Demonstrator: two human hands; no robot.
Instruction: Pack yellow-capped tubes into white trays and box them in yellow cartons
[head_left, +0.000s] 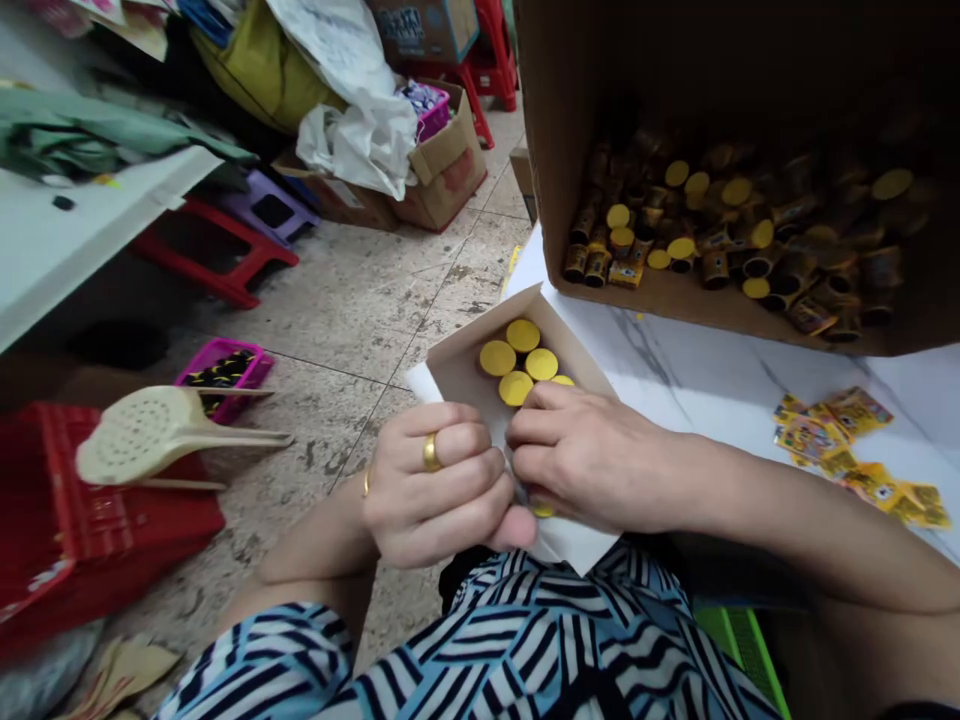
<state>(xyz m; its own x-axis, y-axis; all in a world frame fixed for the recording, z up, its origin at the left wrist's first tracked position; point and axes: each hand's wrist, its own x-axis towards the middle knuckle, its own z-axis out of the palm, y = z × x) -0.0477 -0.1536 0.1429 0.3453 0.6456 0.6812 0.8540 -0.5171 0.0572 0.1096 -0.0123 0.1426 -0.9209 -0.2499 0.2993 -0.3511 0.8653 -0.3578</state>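
Note:
A small white cardboard box (469, 345) lies open in front of my body, tilted. Inside it stand several small round tubs with yellow lids (497, 358), grouped toward the far end. My left hand (442, 485), with a gold ring, is closed at the box's near left side; its fingers hide what it grips. My right hand (592, 450) reaches over the box's right wall with curled fingers beside the tubs. A bit of yellow shows beneath its fingers, but what they hold is hidden. Both hands nearly touch at the middle.
A large brown carton (720, 305) on the white marbled table (675, 370) holds many yellow-lidded tubs. Yellow printed packets (847, 440) lie at right. Left are a red crate (112, 520), a cream stool (150, 440) and a pink basket (259, 370) on the floor.

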